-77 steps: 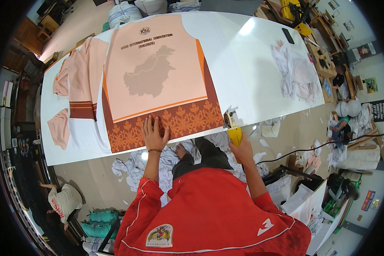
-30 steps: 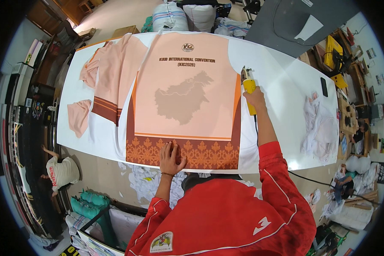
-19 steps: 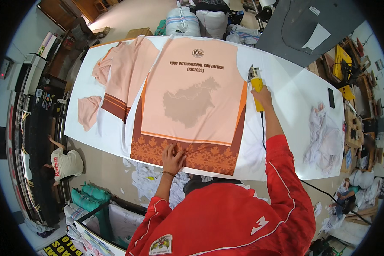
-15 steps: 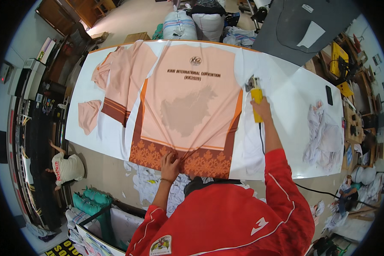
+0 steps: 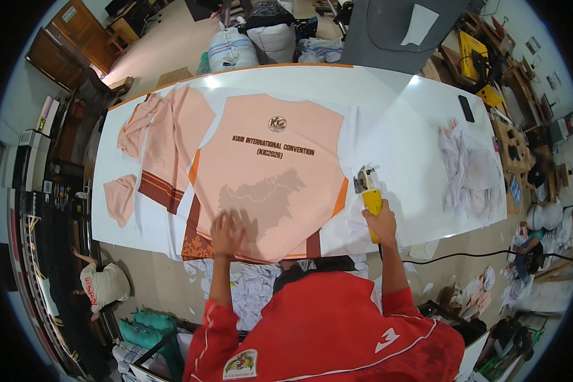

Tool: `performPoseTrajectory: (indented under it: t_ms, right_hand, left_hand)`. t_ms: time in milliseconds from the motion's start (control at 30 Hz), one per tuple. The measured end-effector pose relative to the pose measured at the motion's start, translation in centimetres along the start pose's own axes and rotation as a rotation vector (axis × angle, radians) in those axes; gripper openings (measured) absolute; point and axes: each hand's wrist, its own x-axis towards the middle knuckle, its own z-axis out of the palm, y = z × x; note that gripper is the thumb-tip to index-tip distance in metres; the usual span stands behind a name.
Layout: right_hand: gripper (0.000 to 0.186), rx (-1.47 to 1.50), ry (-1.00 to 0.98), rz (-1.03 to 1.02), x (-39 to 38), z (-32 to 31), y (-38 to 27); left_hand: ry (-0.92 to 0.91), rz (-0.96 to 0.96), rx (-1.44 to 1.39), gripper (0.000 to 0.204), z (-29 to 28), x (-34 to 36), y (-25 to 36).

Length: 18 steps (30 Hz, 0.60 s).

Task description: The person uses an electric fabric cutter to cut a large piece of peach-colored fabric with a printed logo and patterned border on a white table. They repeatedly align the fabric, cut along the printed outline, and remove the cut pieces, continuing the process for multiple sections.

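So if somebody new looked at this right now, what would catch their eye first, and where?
Probably the big peach fabric panel with its grey-brown map shape, spread over the middle of the white table, the left hand at its lower left. Next, the yellow power tool in the right hand, just beyond the panel's right side. The red jacket fills the bottom centre.

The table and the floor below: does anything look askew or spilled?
Yes. The peach panel lies unevenly over the brown cloth, which shows more at left than at right. White scraps litter the floor, loose rather than gathered.
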Motion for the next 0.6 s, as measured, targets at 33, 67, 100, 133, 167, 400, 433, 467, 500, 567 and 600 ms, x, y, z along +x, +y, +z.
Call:
performPoseTrajectory:
  t_ms: [33, 67, 100, 133, 167, 400, 433, 467, 500, 567, 600]
  right_hand:
    - [0.061, -0.030, -0.011, -0.024, -0.2, -0.3, -0.9]
    - [0.061, -0.064, -0.032, -0.049, -0.1, -0.4, -1.0]
    - [0.062, -0.097, -0.050, -0.074, 0.1, -0.6, -1.2]
    - [0.062, -0.130, -0.062, -0.091, 0.4, -0.9, -1.1]
    - [0.063, -0.125, -0.080, -0.111, 0.5, -1.3, -0.5]
    - [0.070, -0.266, -0.141, -0.202, 1.9, -3.0, 1.4]
    - [0.070, -0.280, -0.145, -0.223, 2.1, -3.1, 1.4]
    - [0.071, -0.293, -0.159, -0.216, 2.2, -3.1, 1.3]
    - [0.072, -0.306, -0.173, -0.211, 2.4, -3.1, 1.1]
    - [0.073, -0.327, -0.192, -0.219, 3.0, -3.2, 0.8]
    - [0.073, -0.332, -0.197, -0.230, 3.3, -3.2, 0.8]
  left_hand:
    - [-0.012, -0.001, 0.047, 0.083, 0.9, 2.5, -1.8]
    - [-0.053, -0.035, 0.121, 0.091, 1.5, 4.7, -2.4]
    - [-0.094, -0.068, 0.194, 0.099, 2.0, 6.6, -2.6]
    - [-0.231, -0.152, 0.215, 0.105, 2.0, 8.4, -2.1]
    - [-0.371, -0.227, 0.234, 0.111, 1.7, 10.3, -1.1]
    - [-0.623, -0.479, 0.276, 0.136, -0.2, 10.3, 2.2]
    - [-0.609, -0.501, 0.261, 0.136, -0.1, 9.7, 2.2]
    - [-0.560, -0.446, 0.247, 0.134, 0.1, 8.9, 2.2]
    - [-0.510, -0.393, 0.232, 0.133, 0.4, 8.1, 2.4]
    - [-0.443, -0.302, 0.207, 0.130, 1.3, 5.9, 2.9]
    - [-0.427, -0.263, 0.199, 0.128, 1.8, 4.6, 3.5]
